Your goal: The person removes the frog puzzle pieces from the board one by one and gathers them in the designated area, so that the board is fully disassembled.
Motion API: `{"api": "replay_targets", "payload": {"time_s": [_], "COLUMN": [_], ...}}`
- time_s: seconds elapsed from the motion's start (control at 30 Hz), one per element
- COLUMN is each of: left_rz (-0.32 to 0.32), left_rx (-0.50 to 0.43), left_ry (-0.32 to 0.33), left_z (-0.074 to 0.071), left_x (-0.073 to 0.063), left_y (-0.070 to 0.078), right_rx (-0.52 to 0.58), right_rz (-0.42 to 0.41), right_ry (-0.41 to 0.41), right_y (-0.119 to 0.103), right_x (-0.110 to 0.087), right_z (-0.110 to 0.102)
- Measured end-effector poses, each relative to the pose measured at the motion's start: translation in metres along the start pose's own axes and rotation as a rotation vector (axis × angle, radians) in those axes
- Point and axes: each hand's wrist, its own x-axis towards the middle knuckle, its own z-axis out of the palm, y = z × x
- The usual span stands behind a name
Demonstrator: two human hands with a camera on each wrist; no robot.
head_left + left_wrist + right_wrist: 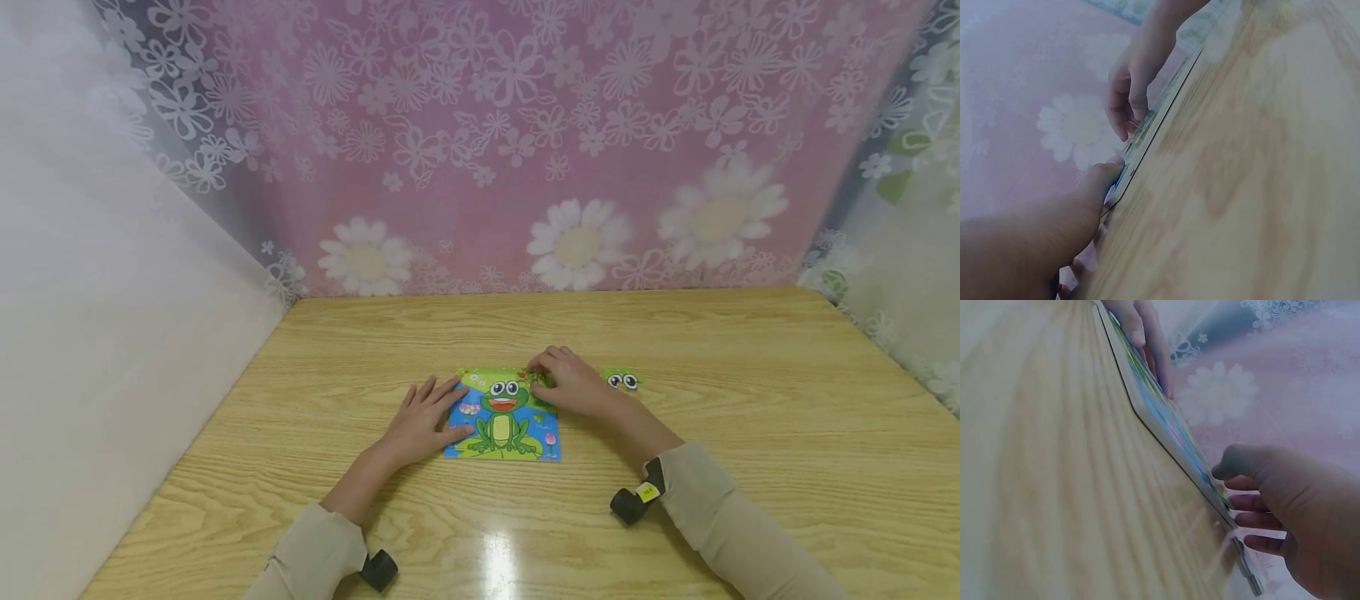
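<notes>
A frog picture puzzle board point(500, 429) lies flat on the wooden table, its frog green with a red open mouth. My left hand point(422, 423) rests on the board's left side, fingers spread and thumb on the lower part. At the top right corner, my right hand point(573, 382) has its fingers curled down, pinching what looks like a green puzzle piece point(1225, 495); the hand hides most of it. Just beyond the right hand lies a loose puzzle piece point(622, 381) with the frog's two eyes, partly seen in the head view.
The wooden table point(360, 333) reaches back to a pink flowered cloth point(465, 192). A white sheet point(127, 292) hangs along the left side, and a flowered curtain point(900, 225) along the right. Dark wrist cameras point(628, 505) stick out from both cuffs.
</notes>
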Motion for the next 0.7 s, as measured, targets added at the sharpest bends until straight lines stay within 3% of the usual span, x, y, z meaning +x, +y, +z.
{"api": "replay_targets", "payload": {"time_s": [0.27,0.7], "left_rz": [-0.006,-0.001], "left_rx": [0.006,-0.003], "left_ry": [0.000,0.003], "left_z": [0.002,0.002], "left_x": [0.001,0.000], "left_y": [-0.002,-0.002], "right_rx": [0.025,0.133], "right_rz": [-0.026,0.002], "right_ry": [-0.124,-0.170], "right_y": [0.003,0.002], "right_x": [-0.003,-0.003], "right_z": [-0.012,-0.016]}}
